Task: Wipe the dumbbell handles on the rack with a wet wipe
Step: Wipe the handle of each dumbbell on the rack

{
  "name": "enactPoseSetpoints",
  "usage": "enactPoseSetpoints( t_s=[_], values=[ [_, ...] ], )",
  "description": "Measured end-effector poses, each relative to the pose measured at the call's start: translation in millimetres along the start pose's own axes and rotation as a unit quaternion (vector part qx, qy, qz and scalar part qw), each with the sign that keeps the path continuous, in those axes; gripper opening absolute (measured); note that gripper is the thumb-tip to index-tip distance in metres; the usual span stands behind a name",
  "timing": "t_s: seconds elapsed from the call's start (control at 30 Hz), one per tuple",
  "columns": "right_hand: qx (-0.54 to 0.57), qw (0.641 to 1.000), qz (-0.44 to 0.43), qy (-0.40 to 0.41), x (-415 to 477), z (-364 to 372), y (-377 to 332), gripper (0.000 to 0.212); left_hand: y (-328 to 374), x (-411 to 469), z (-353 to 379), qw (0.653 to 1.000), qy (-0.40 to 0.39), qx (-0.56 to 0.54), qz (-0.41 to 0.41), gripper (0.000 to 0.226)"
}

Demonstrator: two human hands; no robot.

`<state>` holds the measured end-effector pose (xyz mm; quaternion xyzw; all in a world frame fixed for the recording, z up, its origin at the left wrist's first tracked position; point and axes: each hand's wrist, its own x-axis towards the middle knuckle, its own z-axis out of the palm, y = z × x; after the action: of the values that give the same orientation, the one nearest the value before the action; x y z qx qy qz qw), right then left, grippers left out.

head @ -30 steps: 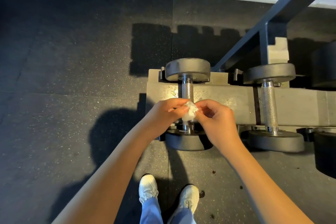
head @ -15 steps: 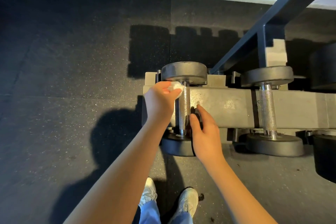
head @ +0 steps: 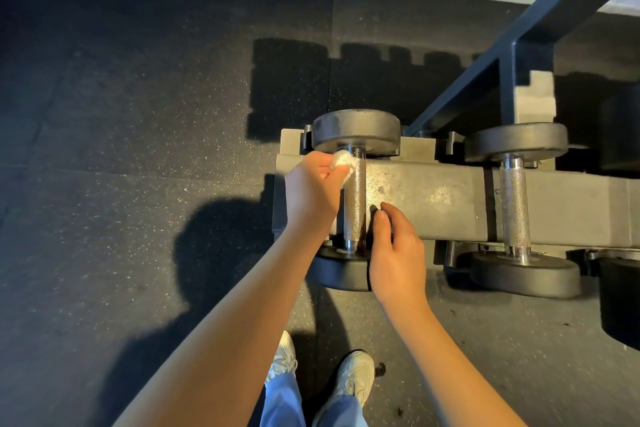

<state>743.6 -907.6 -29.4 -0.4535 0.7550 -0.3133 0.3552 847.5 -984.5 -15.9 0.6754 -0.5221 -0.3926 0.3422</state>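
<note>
Speckled rubber flooring (head: 138, 114) carries a low steel rack (head: 433, 198). At its 9 o'clock end the left hand (head: 311, 191) pinches a balled wet wipe (head: 343, 161) against the 12 o'clock end of a knurled chrome handle (head: 355, 198). The right hand (head: 394, 253) hovers at 3 o'clock, loosely curled, gripping nothing. The wipe looks soft (knurling may snag it); the dumbbell, probably heavy, should stay seated.

A crumpled white wet wipe (head: 343, 160), pinched in the left hand (head: 313, 191), presses against the far end of a knurled steel dumbbell handle (head: 355, 204) lying across the grey rack (head: 433, 198) at its left end. A second dumbbell (head: 515, 204), black-headed, lies parallel further right along the rack.
</note>
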Motion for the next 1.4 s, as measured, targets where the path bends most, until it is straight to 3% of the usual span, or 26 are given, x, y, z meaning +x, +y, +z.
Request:
enactPoseSetpoints(
  t_s=[0.1, 0.2, 0.3, 0.43, 0.57, 0.73, 0.83, 0.97, 1.17, 1.33, 1.4],
  values=[
    [0.011, 1.000, 0.002, -0.002, 1, 1, 1, 0.057, -5, -6, 2, 1.000, -0.017, 0.021, 0.001, 0.025],
    [0.028, 1.000, -0.008, 0.001, 0, -1, 2, 0.055, -17, -22, -4, 0.988, -0.102, 0.115, -0.034, 0.029],
    [0.038, 0.999, -0.011, 0.002, -2, -1, 1, 0.043, -23, -23, -13, 0.976, -0.160, 0.141, -0.048, 0.025],
    [0.044, 0.999, -0.010, 0.004, -2, -3, -2, 0.025, -13, -8, -11, 0.989, -0.111, 0.097, -0.026, 0.019],
    [0.036, 0.999, 0.003, 0.013, -1, -1, 2, 0.041, -13, -19, -6, 0.990, -0.104, 0.094, -0.034, 0.019],
    [0.031, 0.999, -0.005, 0.034, -2, -1, 3, 0.051, -15, -26, -18, 0.961, -0.225, 0.146, -0.065, 0.022],
    [0.024, 0.999, -0.010, 0.034, -3, 1, 1, 0.051, -6, -16, -18, 0.974, -0.183, 0.125, -0.044, 0.032],
    [0.024, 0.999, -0.004, 0.036, -2, 0, 2, 0.037, -6, -12, -11, 0.992, -0.105, 0.061, -0.031, 0.019],
    [0.029, 0.999, -0.004, 0.036, -5, -1, -3, 0.046, -9, -23, -15, 0.941, -0.269, 0.194, -0.069, 0.018],
    [0.028, 0.999, -0.004, 0.035, -6, 0, -4, 0.050, -4, -21, -15, 0.981, -0.158, 0.106, -0.036, 0.028],
    [0.024, 0.999, -0.002, 0.030, -5, 0, -3, 0.047, -4, -16, -11, 0.992, -0.105, 0.057, -0.040, 0.017]
  ],
)
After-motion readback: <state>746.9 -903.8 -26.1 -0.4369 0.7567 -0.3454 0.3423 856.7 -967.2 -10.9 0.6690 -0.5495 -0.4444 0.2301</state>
